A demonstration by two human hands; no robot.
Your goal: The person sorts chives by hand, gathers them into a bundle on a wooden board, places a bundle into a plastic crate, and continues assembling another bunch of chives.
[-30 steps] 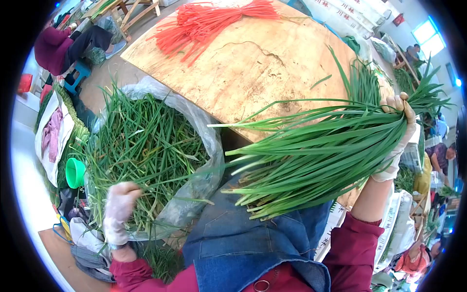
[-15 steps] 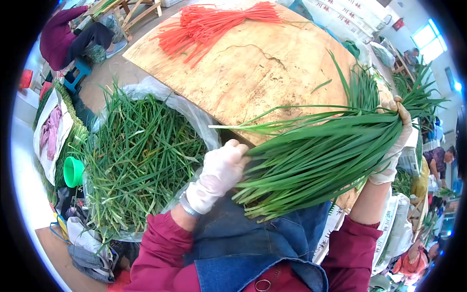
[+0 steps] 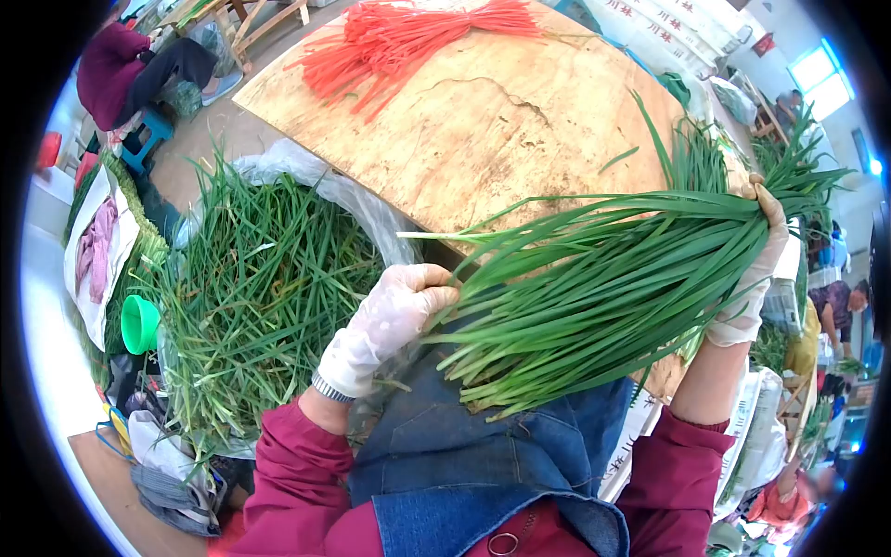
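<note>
A large bunch of garlic chives [image 3: 603, 288] stretches across my front, green leaves to the right and paler stem ends to the left. My right hand [image 3: 756, 251], in a thin glove, is wrapped round the bunch near the table's right edge. At the stem-end side, my gloved left hand [image 3: 394, 320] is closed in a pinch on thin strands at the bunch's edge; its fingertips partly hide them. One pale stem sticks out to the left above the rest. More chives [image 3: 701, 158] lie on the table behind my right hand.
The wooden table [image 3: 445, 121] carries a pile of red ties [image 3: 399, 46]. Left of me stands a plastic-lined container heaped with loose green leaves [image 3: 278, 297]. A green cup [image 3: 140, 324] is beside it. Another person [image 3: 116, 70] sits at the upper left; others are at the right.
My left hand has shifted slightly left and down from the bunch, its fingers now in a pinch. The stem ends have spread a little; my right hand keeps its hold.
</note>
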